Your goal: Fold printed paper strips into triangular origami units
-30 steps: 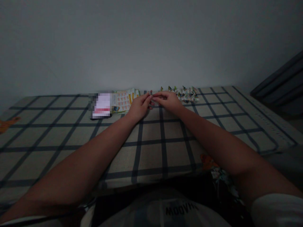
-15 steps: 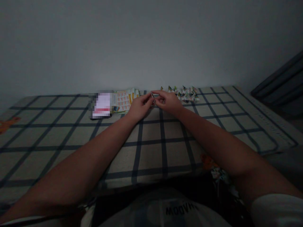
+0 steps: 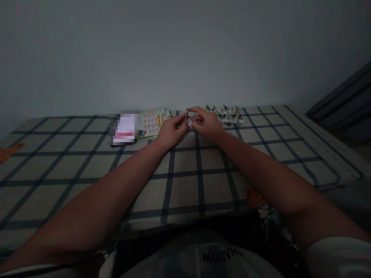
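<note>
Between my two hands is a small folded piece of paper (image 3: pixel 189 122), whitish with darker edges. My left hand (image 3: pixel 171 130) pinches it from the left between thumb and fingers. From the right, my right hand (image 3: pixel 206 122) has its thumb and a bent finger at the paper, while its index finger reaches out above it. Just behind my right hand lie several small folded paper pieces (image 3: pixel 230 114) with pointed tips. To the left of my left hand is a stack of printed paper sheets (image 3: pixel 152 122).
A phone (image 3: pixel 125 129) with a lit, blurred screen lies left of the sheets. The table has a checked cloth (image 3: pixel 185 185) and meets a plain wall (image 3: pixel 185 54) at its back. Dark grey fabric (image 3: pixel 344 100) hangs at the far right.
The small paper has turned and opened out a little, showing a pale inner face. My right index finger has lifted and straightened above it. My left hand has barely moved.
</note>
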Demonstrator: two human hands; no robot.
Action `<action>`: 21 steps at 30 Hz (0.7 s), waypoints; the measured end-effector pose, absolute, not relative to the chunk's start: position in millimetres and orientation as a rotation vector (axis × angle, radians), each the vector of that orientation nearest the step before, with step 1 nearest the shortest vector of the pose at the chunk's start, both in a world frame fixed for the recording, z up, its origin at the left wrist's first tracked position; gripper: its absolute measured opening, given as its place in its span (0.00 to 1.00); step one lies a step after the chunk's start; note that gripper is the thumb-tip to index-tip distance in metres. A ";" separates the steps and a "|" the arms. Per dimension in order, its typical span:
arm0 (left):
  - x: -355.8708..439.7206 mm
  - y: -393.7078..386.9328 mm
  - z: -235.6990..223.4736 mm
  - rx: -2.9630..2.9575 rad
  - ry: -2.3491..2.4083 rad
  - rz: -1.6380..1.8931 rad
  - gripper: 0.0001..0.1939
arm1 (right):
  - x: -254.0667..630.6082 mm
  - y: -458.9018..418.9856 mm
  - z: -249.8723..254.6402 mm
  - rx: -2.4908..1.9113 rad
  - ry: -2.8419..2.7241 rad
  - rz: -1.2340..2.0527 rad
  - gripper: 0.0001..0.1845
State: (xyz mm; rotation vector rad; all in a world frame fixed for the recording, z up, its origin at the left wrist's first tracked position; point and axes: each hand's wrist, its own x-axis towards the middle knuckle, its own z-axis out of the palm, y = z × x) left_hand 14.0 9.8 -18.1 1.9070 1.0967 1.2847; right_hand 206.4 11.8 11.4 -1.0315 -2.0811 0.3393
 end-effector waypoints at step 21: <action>16.6 14.8 -18.2 1.489 0.943 1.383 0.34 | 205.3 21.8 4.8 -0.950 -1.974 0.625 0.17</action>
